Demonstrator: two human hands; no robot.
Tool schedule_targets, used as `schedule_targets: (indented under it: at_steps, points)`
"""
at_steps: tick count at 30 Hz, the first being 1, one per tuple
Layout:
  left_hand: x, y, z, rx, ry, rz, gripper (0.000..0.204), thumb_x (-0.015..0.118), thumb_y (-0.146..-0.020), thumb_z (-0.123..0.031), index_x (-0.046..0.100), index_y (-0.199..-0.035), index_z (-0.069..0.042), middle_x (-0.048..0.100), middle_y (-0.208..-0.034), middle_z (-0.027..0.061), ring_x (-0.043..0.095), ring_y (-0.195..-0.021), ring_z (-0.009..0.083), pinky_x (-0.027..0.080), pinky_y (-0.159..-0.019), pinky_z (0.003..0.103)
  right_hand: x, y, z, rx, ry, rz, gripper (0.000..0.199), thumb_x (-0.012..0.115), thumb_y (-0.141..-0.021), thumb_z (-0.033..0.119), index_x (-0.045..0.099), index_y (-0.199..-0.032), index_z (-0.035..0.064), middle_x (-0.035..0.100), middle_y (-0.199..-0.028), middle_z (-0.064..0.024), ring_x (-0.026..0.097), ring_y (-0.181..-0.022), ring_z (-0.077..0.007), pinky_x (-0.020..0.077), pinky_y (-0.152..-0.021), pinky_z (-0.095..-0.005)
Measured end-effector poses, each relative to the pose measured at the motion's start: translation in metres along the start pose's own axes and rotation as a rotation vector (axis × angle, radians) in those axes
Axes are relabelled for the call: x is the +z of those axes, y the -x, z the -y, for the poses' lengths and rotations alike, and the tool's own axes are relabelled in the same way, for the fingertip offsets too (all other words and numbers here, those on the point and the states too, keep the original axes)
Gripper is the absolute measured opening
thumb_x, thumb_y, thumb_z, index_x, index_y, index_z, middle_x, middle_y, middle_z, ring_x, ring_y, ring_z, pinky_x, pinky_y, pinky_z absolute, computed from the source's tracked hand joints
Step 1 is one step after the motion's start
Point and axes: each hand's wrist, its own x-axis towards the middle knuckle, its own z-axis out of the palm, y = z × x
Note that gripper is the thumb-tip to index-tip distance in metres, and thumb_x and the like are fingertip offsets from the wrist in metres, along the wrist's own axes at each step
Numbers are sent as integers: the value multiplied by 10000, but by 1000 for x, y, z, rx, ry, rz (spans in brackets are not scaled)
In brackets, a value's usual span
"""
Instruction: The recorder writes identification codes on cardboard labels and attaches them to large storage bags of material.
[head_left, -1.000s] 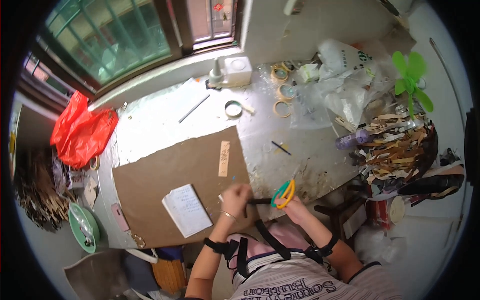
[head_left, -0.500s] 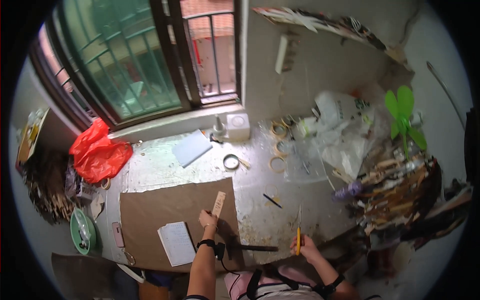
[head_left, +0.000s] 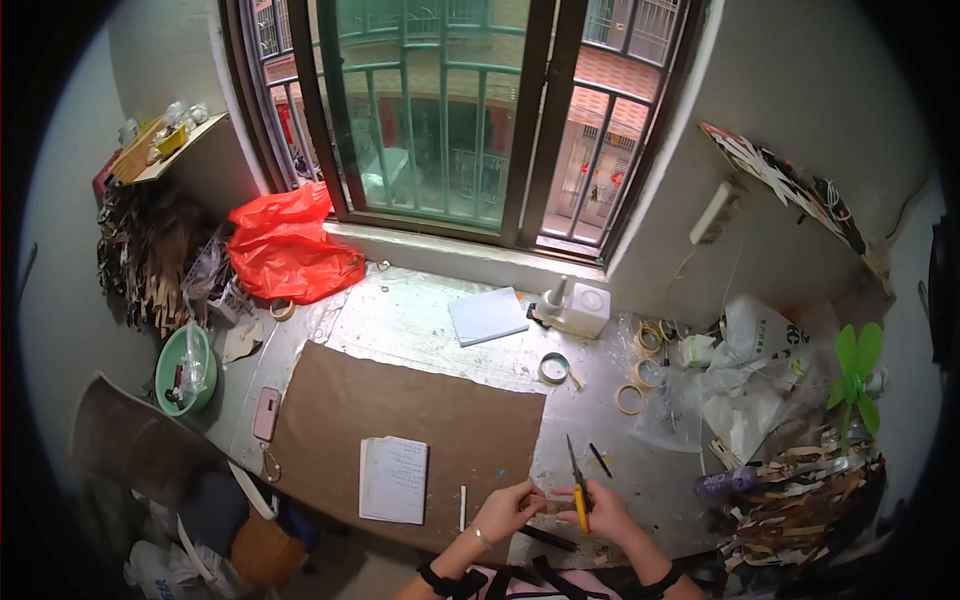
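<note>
Near the front edge of the table, my left hand (head_left: 508, 508) is closed, its fingertips pinched on a beige strip (head_left: 549, 503) that shows only narrowly between my hands. My right hand (head_left: 606, 510) is closed around yellow-handled scissors (head_left: 581, 505), their dark blades pointing away from me. The two hands are close together, over the right edge of a large brown sheet (head_left: 410, 400). On that sheet lie an open notebook (head_left: 395, 482) with handwriting and a thin white stick (head_left: 463, 508) beside my left hand. A dark bar (head_left: 547, 538) lies just below my hands.
A black pen (head_left: 600, 460) lies beyond the scissors. Tape rolls (head_left: 552, 368), a pale blue pad (head_left: 488, 316) and a white glue bottle (head_left: 555, 292) stand farther back. Left are a pink phone (head_left: 266, 414), green basin (head_left: 187, 370) and red bag (head_left: 295, 245); right, piled strips (head_left: 800, 500).
My left hand has come back from the brown sheet toward the right, bringing the beige strip close to the scissors. The head view has swung left. My right hand still holds the scissors.
</note>
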Motion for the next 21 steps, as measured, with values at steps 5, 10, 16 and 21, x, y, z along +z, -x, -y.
schedule_targets:
  at_steps: [5,10,16,21]
  points:
    - [-55,30,4,-149,451,-55,207,636,-849,-150,601,-968,15,637,-781,51,608,-711,91,491,-635,233,53,-24,48,39,-147,105,348,770,-732,178,523,-931,36,566,-813,-14,535,-746,-76,450,-666,-240]
    - [-132,53,12,-187,893,-33,216,618,-866,-103,581,-1026,36,631,-866,55,603,-776,88,489,-700,207,124,-51,85,211,-716,83,273,708,-714,0,491,-863,73,534,-754,-34,562,-630,-139,458,-556,-244]
    - [-215,51,39,-143,845,4,184,583,-886,-86,524,-1047,-18,589,-985,37,552,-896,81,452,-800,221,202,-88,138,191,-957,-25,271,685,-731,-41,509,-900,78,533,-806,-18,562,-655,-127,467,-568,-249]
    - [-295,27,40,-197,1003,267,147,540,-908,-78,479,-1032,-29,577,-1016,39,547,-914,88,442,-817,229,250,-120,171,240,-1067,-144,297,653,-749,-39,517,-980,90,554,-901,-31,580,-759,-146,476,-639,-258]
